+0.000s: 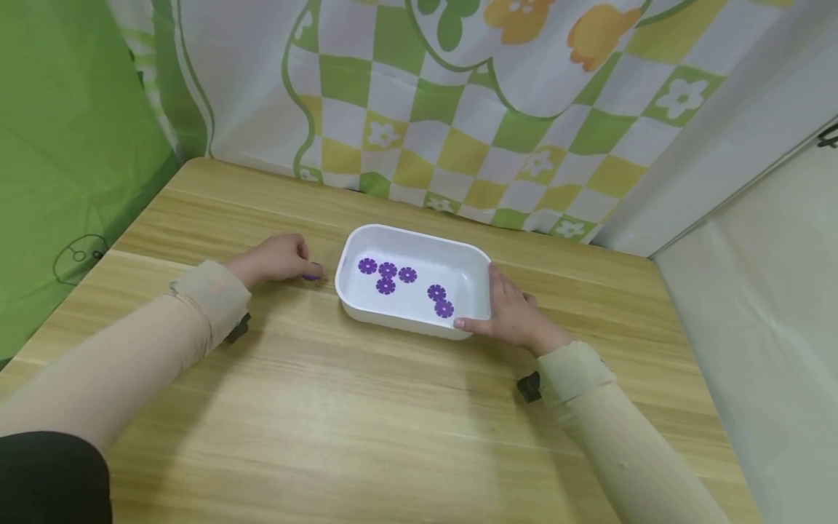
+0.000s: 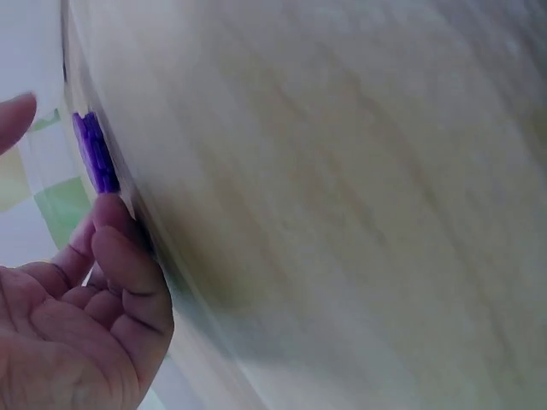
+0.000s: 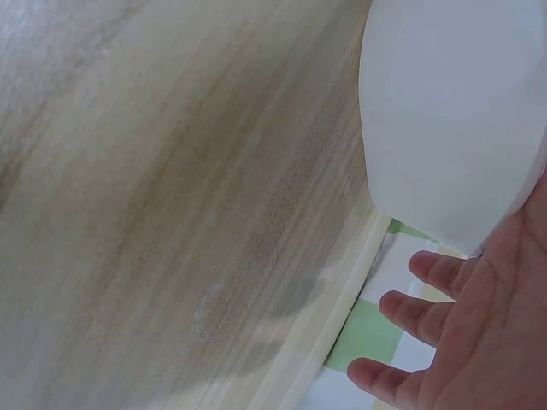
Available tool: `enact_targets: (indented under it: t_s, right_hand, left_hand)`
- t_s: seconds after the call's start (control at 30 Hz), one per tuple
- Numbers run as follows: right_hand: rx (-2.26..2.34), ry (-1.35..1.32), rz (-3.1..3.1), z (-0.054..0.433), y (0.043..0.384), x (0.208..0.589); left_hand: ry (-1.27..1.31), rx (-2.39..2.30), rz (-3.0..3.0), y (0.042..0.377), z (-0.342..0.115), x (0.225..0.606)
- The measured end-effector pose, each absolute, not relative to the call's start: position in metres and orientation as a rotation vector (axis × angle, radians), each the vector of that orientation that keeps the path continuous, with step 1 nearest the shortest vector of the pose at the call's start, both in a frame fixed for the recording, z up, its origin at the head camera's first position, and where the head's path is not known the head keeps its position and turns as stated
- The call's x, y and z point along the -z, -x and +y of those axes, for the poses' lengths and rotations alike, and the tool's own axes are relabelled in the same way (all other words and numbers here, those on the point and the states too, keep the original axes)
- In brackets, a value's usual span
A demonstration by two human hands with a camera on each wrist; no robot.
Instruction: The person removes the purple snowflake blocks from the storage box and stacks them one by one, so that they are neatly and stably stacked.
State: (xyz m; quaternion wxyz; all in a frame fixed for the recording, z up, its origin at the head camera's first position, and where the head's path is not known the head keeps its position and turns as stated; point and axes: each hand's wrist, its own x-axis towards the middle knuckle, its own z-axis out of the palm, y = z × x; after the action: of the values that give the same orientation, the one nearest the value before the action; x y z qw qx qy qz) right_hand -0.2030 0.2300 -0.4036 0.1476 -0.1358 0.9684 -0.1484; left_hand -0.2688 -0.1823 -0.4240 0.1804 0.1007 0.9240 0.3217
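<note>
Six purple discs (image 1: pixel 385 285) lie in the tray (image 1: pixel 404 322), four grouped to the left, two meeting at the right, and there's a loose disc (image 1: pixel 313 274) outside, just beyond the left end, low over or on the table (image 1: pixel 366 429)! Judging by that, most are in and this one is left; no other shows outside, though the hand could hide more. The left hand (image 1: pixel 275 258) has its fingers bent in, tips at the disc's edge; a true pinch or just a touch, can't tell. Across the way, the right hand (image 1: pixel 513 309) grips the tray's right end, thumb over the near rim, three fingers spread loose beside it. Thin, notched, plastic-looking rounds with pale centres, then, against smooth white walls with rounded corners, and streaky wood grain beneath.
</note>
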Motion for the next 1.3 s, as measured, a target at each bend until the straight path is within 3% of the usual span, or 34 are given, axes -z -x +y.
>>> enact_targets:
  t_s: [0.73, 1.0, 1.3]
  right_hand:
    - [0.433, 0.381, 2.777, 0.230, 0.203, 0.403]
    - [0.454, 0.386, 2.775, 0.230, 0.202, 0.401]
    - [0.487, 0.407, 2.787, 0.230, 0.201, 0.402]
  left_hand:
    - [-0.343, -0.785, 2.607, 0.271, -0.183, 0.414]
    - [-0.297, -0.948, 2.582, 0.284, -0.175, 0.393]
    - [-0.361, -1.183, 2.443, 0.291, -0.135, 0.355]
